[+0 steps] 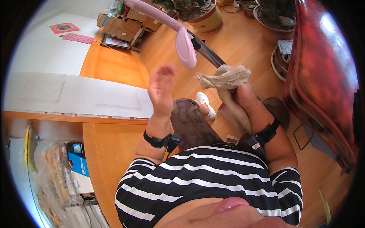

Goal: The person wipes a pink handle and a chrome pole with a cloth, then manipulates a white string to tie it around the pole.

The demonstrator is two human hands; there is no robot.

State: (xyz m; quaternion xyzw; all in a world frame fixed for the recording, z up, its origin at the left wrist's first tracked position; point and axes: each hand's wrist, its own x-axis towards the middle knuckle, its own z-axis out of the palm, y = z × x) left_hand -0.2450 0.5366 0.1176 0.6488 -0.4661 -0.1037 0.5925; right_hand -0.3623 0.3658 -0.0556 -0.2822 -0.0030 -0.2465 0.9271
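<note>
My right hand is closed around a frayed beige cloth, whose long end hangs down beside my forearm. The cloth sits against the lower visible end of a dark tube and partly hides my fingers. At the tube's upper end is a curved pink plastic piece with a pink rounded lobe hanging from it. My left hand is raised left of the tube, palm showing and fingers blurred, with nothing in it. It is apart from the pink lobe.
Potted plants stand on the wooden floor ahead. A glossy red case rises close on my right. To my left are a white panel and a shelf with bagged goods. Cardboard boxes are stacked at the far left.
</note>
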